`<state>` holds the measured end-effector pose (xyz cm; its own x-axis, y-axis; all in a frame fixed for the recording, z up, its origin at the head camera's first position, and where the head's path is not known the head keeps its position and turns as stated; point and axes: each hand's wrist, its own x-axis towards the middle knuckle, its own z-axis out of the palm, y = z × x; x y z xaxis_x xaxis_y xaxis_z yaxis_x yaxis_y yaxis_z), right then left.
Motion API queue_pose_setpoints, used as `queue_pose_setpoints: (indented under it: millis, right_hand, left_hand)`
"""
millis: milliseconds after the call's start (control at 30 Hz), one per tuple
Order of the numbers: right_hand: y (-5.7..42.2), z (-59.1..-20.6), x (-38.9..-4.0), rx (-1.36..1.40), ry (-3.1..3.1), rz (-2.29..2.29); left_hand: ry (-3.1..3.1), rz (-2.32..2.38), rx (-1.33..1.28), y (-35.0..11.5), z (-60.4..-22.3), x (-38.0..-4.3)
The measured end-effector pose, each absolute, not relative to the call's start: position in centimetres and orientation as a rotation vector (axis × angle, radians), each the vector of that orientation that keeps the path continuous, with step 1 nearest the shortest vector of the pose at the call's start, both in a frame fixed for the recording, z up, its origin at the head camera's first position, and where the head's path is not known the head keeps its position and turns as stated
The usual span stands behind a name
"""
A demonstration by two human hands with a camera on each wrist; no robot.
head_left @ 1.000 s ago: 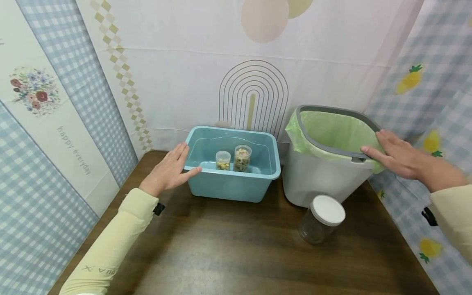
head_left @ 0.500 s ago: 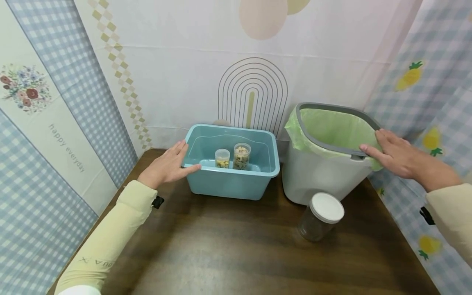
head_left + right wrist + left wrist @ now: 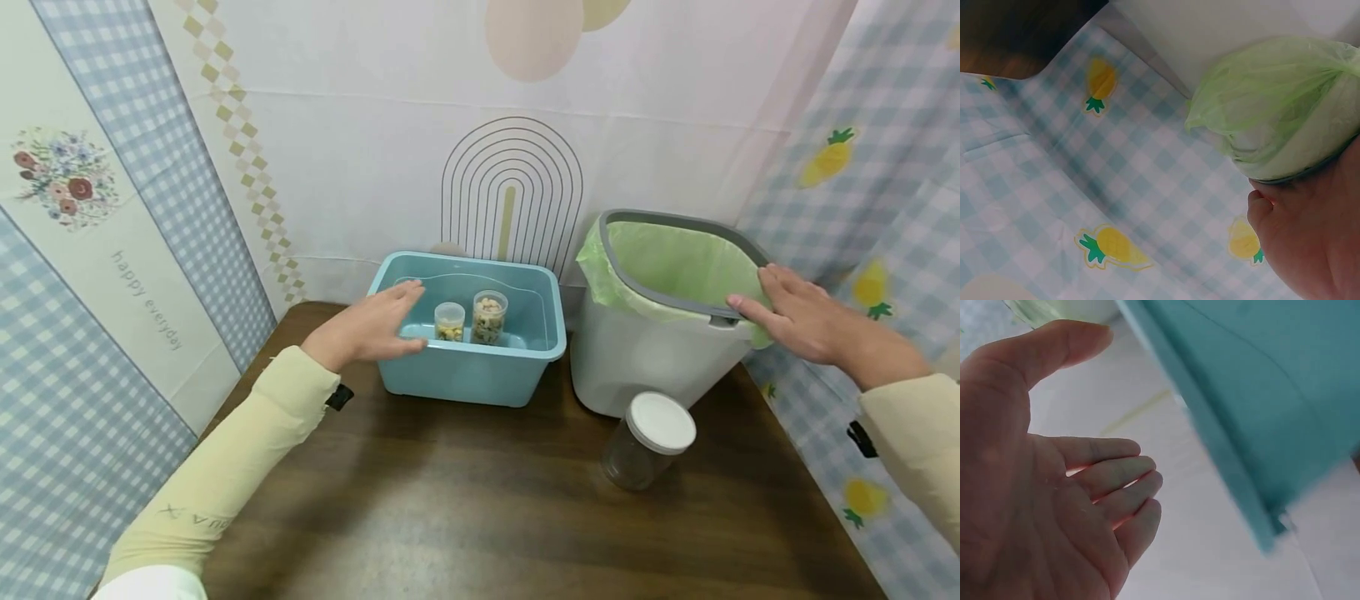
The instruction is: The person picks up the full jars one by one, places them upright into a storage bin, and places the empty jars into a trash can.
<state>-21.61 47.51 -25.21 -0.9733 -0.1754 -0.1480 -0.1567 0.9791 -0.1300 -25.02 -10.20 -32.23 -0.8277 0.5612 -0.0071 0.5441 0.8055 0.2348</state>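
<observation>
A light-blue plastic tub (image 3: 465,379) stands on the table, holding a small clear cup (image 3: 449,323) of yellowish pieces and a taller clear cup (image 3: 489,318) of mixed pale and darker pieces. Over the tub's front-left corner is my left hand (image 3: 367,327), fingers extended, holding nothing. The left wrist view shows its palm (image 3: 1054,512) apart from the tub's rim (image 3: 1210,437). My right hand (image 3: 806,321) rests with extended fingers on the right rim of a light-grey trash bin (image 3: 637,362), which is lined with a green bag (image 3: 675,258).
A clear jar (image 3: 648,442) with a white lid stands in front of the bin on the dark wooden table (image 3: 480,517). White cloth (image 3: 375,167) hangs behind the tub, with checked cloth (image 3: 862,217) along the right side.
My left hand has left the tub's left rim and shifted right, over the tub's front-left part. The right hand stays on the bin rim.
</observation>
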Motion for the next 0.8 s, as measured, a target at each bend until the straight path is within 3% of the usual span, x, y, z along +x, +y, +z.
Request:
queue_pose_setpoints:
  millis: [433,800]
  right_hand:
    - [47.5,-25.2,-21.4,-0.229,2.957,-0.196]
    - [47.3,-25.1,-21.4,-0.213,2.95,-0.19]
  left_hand:
    - [2.754,0.443,1.25,-2.1,-30.7,-23.2]
    - [2.576,0.588,1.417,3.8,-32.2,-22.5]
